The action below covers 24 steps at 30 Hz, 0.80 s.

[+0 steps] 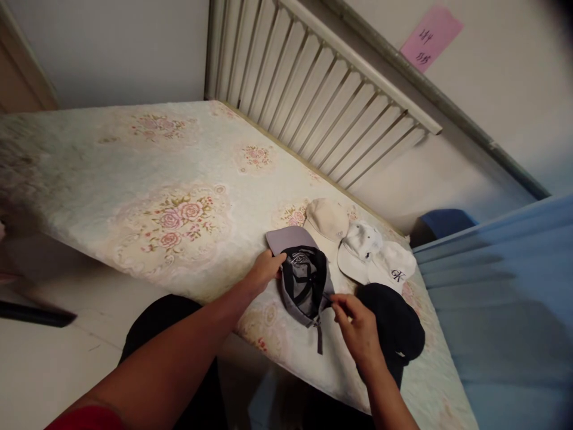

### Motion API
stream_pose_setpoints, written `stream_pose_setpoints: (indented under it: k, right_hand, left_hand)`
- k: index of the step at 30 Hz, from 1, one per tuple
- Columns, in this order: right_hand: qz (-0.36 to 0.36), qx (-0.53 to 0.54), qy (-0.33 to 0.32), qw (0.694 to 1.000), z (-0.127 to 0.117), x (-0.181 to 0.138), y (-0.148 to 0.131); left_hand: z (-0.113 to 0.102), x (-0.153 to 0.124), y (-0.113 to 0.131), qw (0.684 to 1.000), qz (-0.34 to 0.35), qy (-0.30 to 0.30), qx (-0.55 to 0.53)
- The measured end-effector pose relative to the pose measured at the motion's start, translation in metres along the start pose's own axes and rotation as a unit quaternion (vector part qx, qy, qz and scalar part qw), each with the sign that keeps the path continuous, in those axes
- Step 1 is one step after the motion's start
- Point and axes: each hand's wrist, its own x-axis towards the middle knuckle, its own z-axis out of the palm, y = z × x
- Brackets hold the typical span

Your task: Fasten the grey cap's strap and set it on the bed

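A grey baseball cap (293,237) is held upside down above the bed, its dark lining facing me and its strap hanging loose at the lower end. My left hand (268,267) grips it at the left, where brim meets crown. On the opposite side, my right hand (353,319) pinches the cap's edge near the strap between thumb and fingers. Just right of that hand lies a black cap (396,322). Beyond it rest a white cap with black letters (396,263), another white cap (362,242) and a beige cap (326,218).
The flowered bed cover (242,209) spreads under the caps, its near edge close to my legs. A cream slatted rail (313,77) runs along the wall side. A blue curtain (501,310) hangs at the right, and a pink note (431,37) sticks to the wall.
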Motion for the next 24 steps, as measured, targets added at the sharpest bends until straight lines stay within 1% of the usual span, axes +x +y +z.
stream_pose_setpoints:
  k: [2,3,5,7,8,9,10,11,12,13,15,17,19,20,22,24]
  right_hand:
    - [-0.011,0.008,-0.017,1.000,0.004,-0.019,0.006]
    - [-0.003,0.015,-0.011,1.000,0.007,-0.027,0.010]
    - [0.055,0.044,0.027,0.997,0.014,-0.039,0.021]
    - [0.153,0.105,0.050,0.981,0.024,-0.047,0.030]
    - [0.196,0.144,0.042,0.969,0.029,-0.050,0.033]
    - [0.230,0.185,0.023,0.955,0.034,-0.053,0.035]
    - [0.253,0.226,-0.002,0.941,0.039,-0.054,0.035]
    - [0.264,0.268,-0.024,0.926,0.044,-0.055,0.034]
    - [0.269,0.310,-0.042,0.911,0.048,-0.056,0.032]
    - [0.274,0.351,-0.052,0.894,0.052,-0.056,0.030]
    - [0.288,0.429,-0.056,0.855,0.059,-0.057,0.026]
    - [0.308,0.487,-0.049,0.816,0.063,-0.059,0.024]
    - [0.328,0.520,-0.033,0.788,0.064,-0.062,0.025]
    - [0.336,0.528,-0.025,0.780,0.064,-0.064,0.026]
    - [0.342,0.537,-0.014,0.771,0.062,-0.069,0.028]
    - [0.339,0.542,-0.012,0.769,0.058,-0.074,0.028]
  left_hand:
    - [-0.001,-0.001,0.002,1.000,0.003,0.016,0.021]
    - [-0.002,-0.001,0.003,0.999,0.008,0.033,0.035]
    - [-0.005,-0.005,0.005,0.994,0.027,0.089,0.063]
    - [-0.005,-0.013,0.005,0.976,0.092,0.154,0.120]
    - [-0.004,-0.018,0.004,0.954,0.156,0.184,0.176]
    - [-0.002,-0.025,0.002,0.928,0.229,0.179,0.234]
    - [0.001,-0.032,0.000,0.902,0.295,0.143,0.280]
    - [0.004,-0.040,-0.003,0.879,0.347,0.093,0.313]
    - [0.008,-0.048,-0.006,0.856,0.384,0.049,0.342]
    - [0.012,-0.055,-0.009,0.833,0.411,0.005,0.371]
    - [0.021,-0.068,-0.016,0.787,0.442,-0.073,0.424]
    - [0.028,-0.078,-0.023,0.753,0.454,-0.124,0.461]
    - [0.034,-0.084,-0.031,0.732,0.454,-0.150,0.485]
    - [0.037,-0.086,-0.035,0.727,0.448,-0.158,0.496]
    - [0.039,-0.090,-0.043,0.726,0.431,-0.170,0.507]
    - [0.040,-0.092,-0.049,0.736,0.417,-0.181,0.502]
